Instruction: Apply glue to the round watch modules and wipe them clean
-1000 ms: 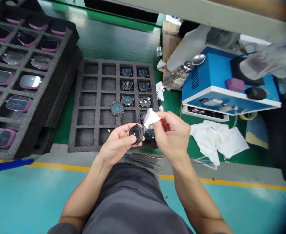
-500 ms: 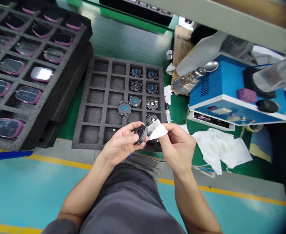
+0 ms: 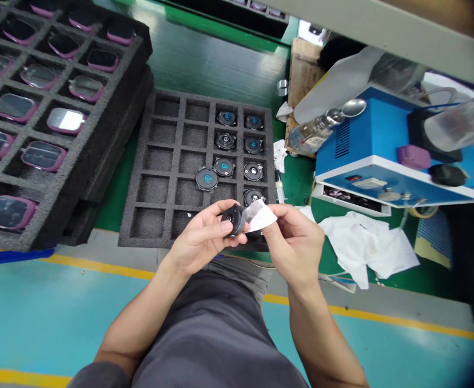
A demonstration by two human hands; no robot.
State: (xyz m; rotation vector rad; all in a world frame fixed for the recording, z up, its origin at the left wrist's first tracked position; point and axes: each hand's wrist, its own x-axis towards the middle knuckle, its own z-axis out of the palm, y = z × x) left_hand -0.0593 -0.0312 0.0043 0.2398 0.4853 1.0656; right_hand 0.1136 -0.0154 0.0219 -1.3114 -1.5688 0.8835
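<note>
My left hand clamps a round black watch body between thumb and fingers, tilted, above the near right part of a grey foam tray. My right hand has thumb and fingers pinched together on a folded white wipe, whose left end appears to touch the watch body's right edge. I judge the step in hand to be wiping that edge; whether anything hard sits inside the wipe I cannot tell. The next move, as I read it, calls for a firm left hold and light, even pressure from the right, with my fingertips off the face.

In the tray, round watches lie in the two right columns, and one watch rests tilted across a divider, just beside its neighbour. The tray sits on a green tabletop. To the left, a taller foam stack holds square pieces with purple rims. To the right stand a glass bottle and a blue machine, with crumpled white cloths nearer me. Below the table edge runs a turquoise floor with yellow stripes.
</note>
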